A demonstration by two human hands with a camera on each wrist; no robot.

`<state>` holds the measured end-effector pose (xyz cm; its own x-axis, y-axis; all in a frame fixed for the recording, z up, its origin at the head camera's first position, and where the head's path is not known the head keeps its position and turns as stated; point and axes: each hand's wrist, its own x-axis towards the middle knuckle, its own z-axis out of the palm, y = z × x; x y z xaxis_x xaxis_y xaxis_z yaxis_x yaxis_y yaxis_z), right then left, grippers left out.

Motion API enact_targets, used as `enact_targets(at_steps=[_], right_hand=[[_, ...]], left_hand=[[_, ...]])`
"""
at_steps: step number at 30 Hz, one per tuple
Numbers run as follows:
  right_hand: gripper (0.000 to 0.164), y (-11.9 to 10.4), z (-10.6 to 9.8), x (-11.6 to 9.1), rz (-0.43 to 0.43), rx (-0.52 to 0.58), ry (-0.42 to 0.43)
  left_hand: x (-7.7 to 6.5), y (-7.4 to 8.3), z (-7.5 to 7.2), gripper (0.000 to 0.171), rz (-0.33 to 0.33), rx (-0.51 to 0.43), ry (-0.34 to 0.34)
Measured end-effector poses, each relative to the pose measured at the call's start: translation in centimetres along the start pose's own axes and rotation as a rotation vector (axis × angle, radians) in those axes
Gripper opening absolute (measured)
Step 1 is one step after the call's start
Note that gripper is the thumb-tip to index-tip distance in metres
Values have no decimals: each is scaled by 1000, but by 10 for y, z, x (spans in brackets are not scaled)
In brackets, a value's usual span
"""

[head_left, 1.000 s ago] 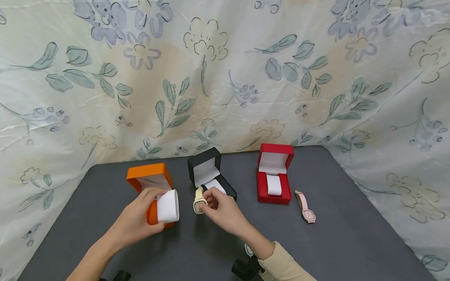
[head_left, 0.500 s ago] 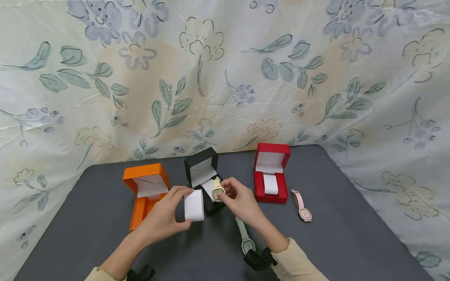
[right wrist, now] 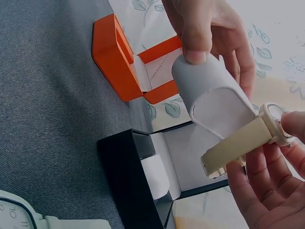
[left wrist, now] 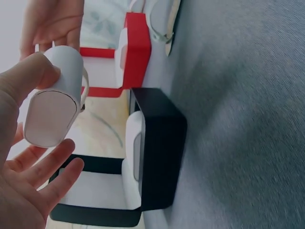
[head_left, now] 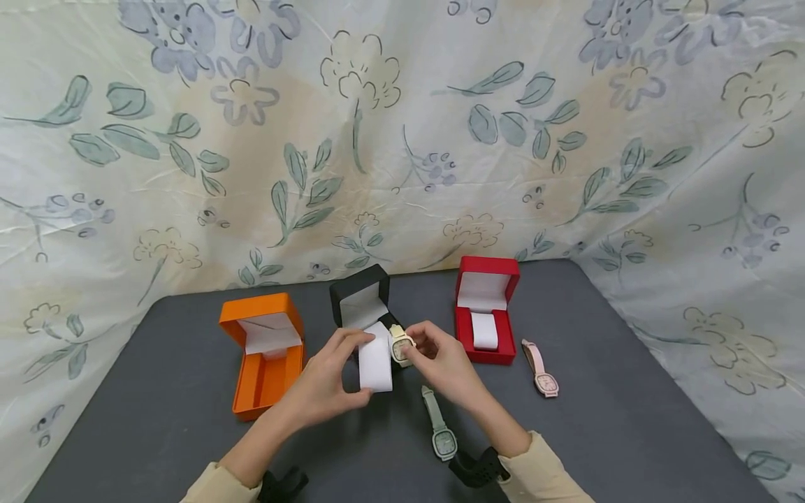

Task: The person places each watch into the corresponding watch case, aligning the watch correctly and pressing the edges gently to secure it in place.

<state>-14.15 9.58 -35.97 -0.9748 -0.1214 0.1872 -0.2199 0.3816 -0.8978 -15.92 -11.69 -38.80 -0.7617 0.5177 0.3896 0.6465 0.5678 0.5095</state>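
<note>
My left hand (head_left: 327, 377) pinches a white watch cushion (head_left: 375, 367) between thumb and fingers, raised in front of the open black watch box (head_left: 358, 285). Close on its right, my right hand (head_left: 448, 363) holds a cream watch (head_left: 400, 344) by its dial, its strap hanging open. In the right wrist view the strap (right wrist: 240, 145) runs beside the cushion's flat end (right wrist: 221, 112); whether they touch I cannot tell. Another white cushion (right wrist: 156, 177) sits inside the black box. The orange watch box (head_left: 260, 307) stands open at left, with no cushion inside.
An open red watch box (head_left: 490, 267) with a white cushion (head_left: 484, 331) stands at back right. A pink watch (head_left: 544, 381) lies right of it. Below my right hand a green watch (head_left: 444, 440) lies on the dark grey table (head_left: 604, 419), beside the right wrist's black strap.
My left hand has lifted the white cushion out of the orange box and carried it right. My right hand has moved right with the cream watch. The cushion is now beside the watch.
</note>
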Motion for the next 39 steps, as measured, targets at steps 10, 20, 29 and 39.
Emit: enact_targets(at_steps=[10, 20, 29, 39], right_hand=[[19, -13, -3, -7, -14, -16, -43], [20, 8, 1, -4, -32, -46, 6], [30, 40, -1, -2, -64, -17, -91], [42, 42, -4, -4, -150, -90, -168]], left_hand=[[6, 1, 13, 68, 70, -18, 39], [9, 2, 17, 68, 59, -6, 83], [9, 5, 19, 68, 21, 14, 76], [7, 3, 16, 70, 22, 3, 94]])
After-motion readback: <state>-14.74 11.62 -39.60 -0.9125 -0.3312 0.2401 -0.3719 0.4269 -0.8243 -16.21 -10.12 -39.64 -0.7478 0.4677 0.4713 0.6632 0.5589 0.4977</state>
